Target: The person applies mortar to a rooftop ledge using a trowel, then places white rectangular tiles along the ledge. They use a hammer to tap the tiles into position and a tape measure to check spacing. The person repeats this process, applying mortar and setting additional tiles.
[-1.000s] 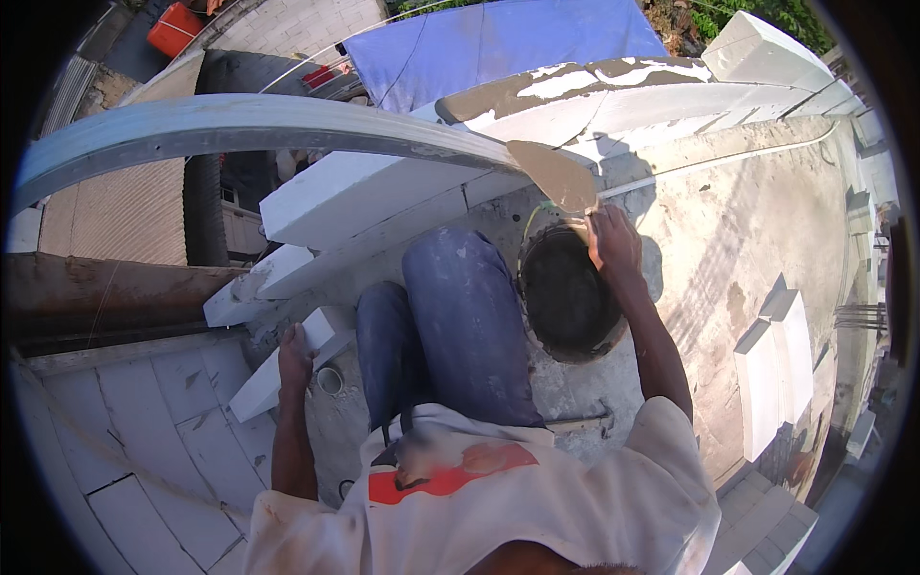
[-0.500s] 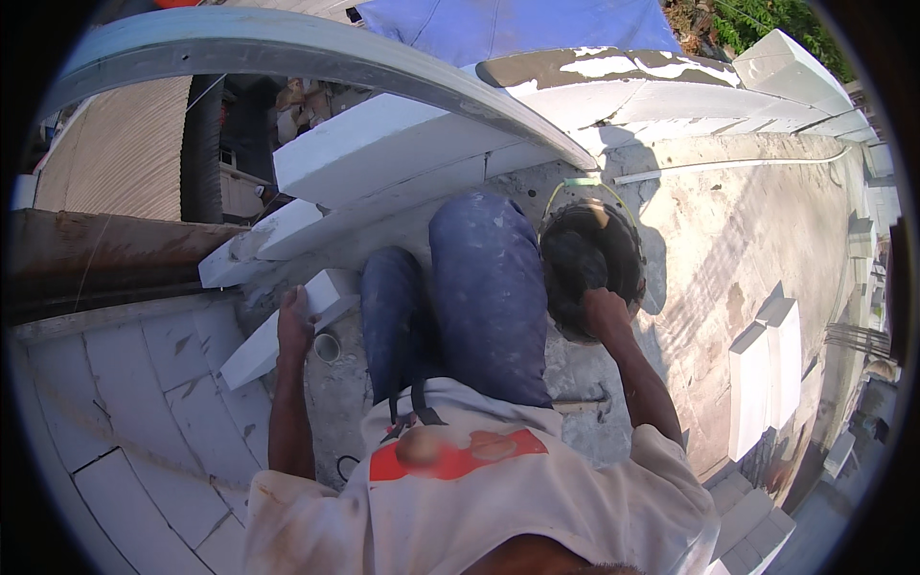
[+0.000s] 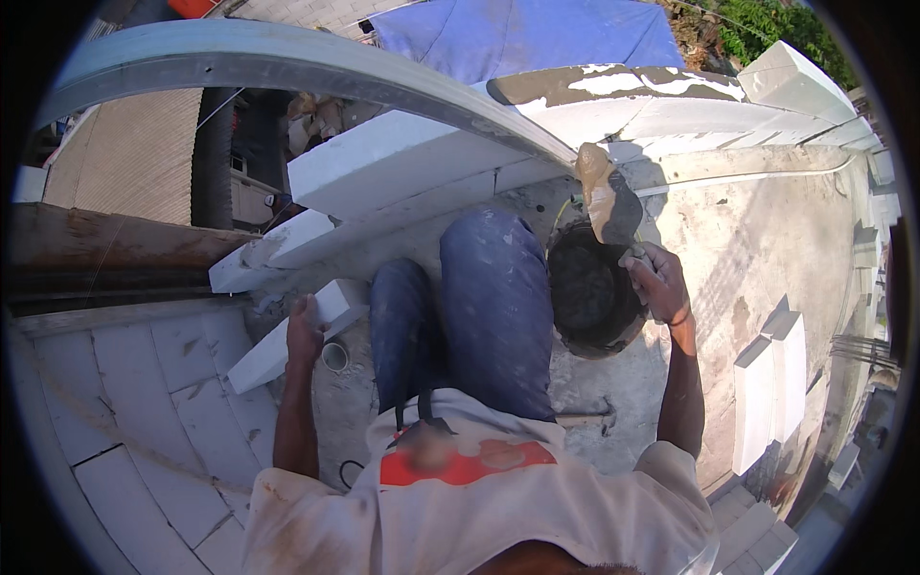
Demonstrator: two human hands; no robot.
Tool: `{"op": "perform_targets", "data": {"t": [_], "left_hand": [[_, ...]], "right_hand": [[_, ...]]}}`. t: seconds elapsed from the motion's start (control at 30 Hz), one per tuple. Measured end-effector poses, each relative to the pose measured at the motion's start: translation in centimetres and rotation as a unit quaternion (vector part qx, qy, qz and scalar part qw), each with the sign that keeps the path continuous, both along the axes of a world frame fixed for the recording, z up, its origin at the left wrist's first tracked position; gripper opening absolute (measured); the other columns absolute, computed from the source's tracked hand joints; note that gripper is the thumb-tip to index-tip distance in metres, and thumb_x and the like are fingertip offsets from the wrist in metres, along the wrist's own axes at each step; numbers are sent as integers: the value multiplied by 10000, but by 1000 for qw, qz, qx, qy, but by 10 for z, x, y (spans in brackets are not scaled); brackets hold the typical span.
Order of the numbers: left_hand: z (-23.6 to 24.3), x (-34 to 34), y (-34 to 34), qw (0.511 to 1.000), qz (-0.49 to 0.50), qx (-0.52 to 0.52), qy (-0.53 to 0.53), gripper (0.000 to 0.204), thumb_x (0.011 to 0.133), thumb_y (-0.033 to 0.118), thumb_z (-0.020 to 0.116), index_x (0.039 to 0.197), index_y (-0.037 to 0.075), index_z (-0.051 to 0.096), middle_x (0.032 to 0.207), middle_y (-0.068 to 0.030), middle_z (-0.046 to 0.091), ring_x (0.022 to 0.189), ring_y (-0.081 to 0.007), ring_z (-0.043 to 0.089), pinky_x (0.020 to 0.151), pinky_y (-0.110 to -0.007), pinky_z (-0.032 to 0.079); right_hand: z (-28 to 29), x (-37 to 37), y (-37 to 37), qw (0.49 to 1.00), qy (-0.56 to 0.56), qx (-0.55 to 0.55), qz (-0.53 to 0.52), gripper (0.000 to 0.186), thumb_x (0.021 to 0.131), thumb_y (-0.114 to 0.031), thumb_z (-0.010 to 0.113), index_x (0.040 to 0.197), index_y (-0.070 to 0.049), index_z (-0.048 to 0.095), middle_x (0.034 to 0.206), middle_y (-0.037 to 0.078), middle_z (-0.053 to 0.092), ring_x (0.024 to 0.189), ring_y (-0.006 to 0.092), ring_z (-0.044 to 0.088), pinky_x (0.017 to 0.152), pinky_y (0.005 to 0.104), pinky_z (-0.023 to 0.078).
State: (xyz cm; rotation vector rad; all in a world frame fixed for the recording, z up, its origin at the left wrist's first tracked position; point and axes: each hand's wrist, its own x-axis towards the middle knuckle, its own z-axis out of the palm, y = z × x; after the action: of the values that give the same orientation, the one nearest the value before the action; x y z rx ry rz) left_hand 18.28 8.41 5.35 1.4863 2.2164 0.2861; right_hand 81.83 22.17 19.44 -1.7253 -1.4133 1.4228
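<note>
Fingers (image 3: 640,264) of the right hand (image 3: 663,286) are curled tight around the handle end of a trowel (image 3: 625,213), which is up over the far rim of the black bucket (image 3: 596,346). A pale brown lump of mortar (image 3: 594,165) sits at the far end of its blade. The left hand (image 3: 305,331) lies over a white block (image 3: 343,302); its fingers look bent, but I cannot tell whether they grip the block or only rest on it. Just beside that hand a round, pale, open-ended piece (image 3: 335,356) is on the floor.

Half a second ago the right hand was down at the bucket's near side; now it is raised, with the trowel lifted clear and in sight. The left hand has stayed at the same block.

Between the arms are the knees in blue trousers (image 3: 494,307), and a pale shirt (image 3: 431,527) with a red printed panel (image 3: 517,454), part of it too blurred to make out. A tool with a long handle (image 3: 583,420) lies on the floor, near the right knee.

Farther out, a long metal beam (image 3: 316,59) crosses above the low wall of white blocks (image 3: 402,172), whose top carries grey mortar farther right. Beyond it is a blue tarp (image 3: 537,38); more white blocks (image 3: 771,393) stand to the right on the sunlit floor.
</note>
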Motion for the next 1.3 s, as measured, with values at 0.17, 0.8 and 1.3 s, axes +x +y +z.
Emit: {"op": "perform_targets", "data": {"t": [0.17,0.8,1.3], "left_hand": [[-7,-1,12,999,-30,25,-6,687,839,-123,711,1491,-21,520,1470,-242,540,1311,-382,571,1060,-383,553],[6,-1,7,995,-57,-18,79,752,810,-90,770,1508,-10,500,1519,-245,524,1381,-383,535,1166,-391,457],[13,-6,19,987,-99,-64,111,665,880,-46,740,1502,-27,509,1507,-257,547,1314,-342,611,1096,-386,497]], "right_hand": [[60,-32,116,864,-271,409,110,290,977,-268,701,1099,-5,717,898,166,711,787,302,672,760,406,523],[-51,-6,52,761,-492,420,54,419,886,-61,675,1304,-51,639,1164,133,614,1114,339,590,906,477,477],[-135,3,-55,855,-475,0,207,122,934,-162,653,953,-71,732,917,213,743,904,393,750,739,504,599]]}}
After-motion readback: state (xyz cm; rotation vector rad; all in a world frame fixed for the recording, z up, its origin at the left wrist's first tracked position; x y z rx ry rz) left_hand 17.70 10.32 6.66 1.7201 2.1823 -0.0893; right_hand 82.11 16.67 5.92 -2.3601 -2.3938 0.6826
